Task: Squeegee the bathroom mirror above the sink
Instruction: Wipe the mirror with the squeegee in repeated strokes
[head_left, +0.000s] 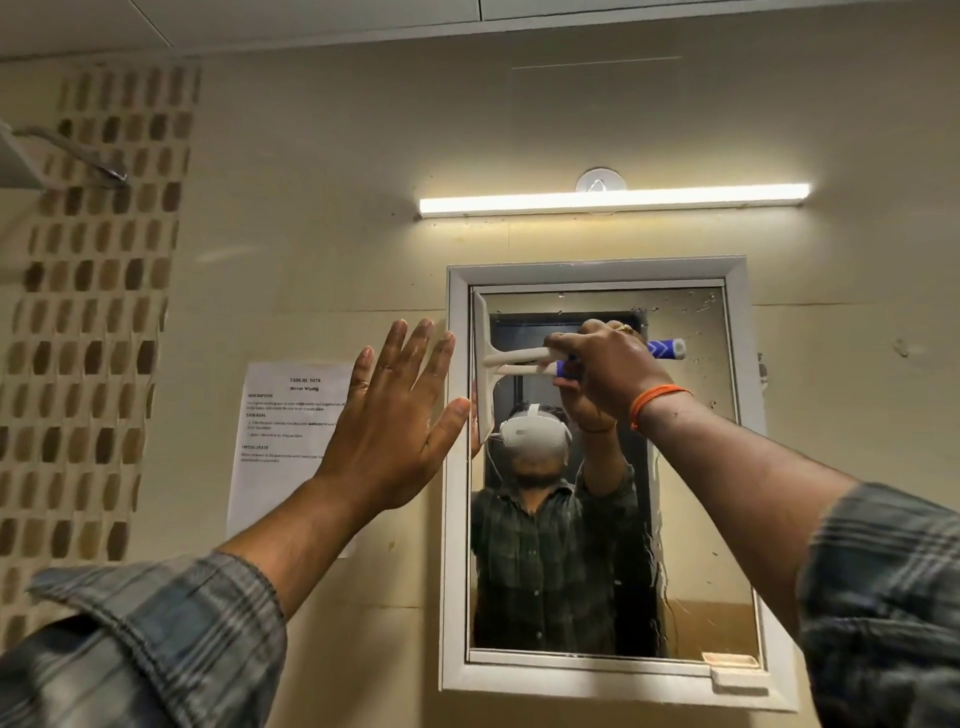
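Observation:
A white-framed mirror (737, 364) hangs on the beige wall, with water drops on its upper right glass. My right hand (608, 369) grips the blue and white handle of a white squeegee (485, 358). The squeegee's blade stands upright against the glass at the mirror's upper left edge. My left hand (400, 410) is flat and spread, its fingers and thumb touching the mirror's left frame. The glass reflects a person in a plaid shirt wearing a white headset. The sink is out of view.
A lit tube light (613, 200) runs above the mirror. A printed paper sheet (283, 441) is stuck to the wall left of the mirror. Brown mosaic tiles (88, 312) cover the far left wall, with a metal fitting (78, 156) above them.

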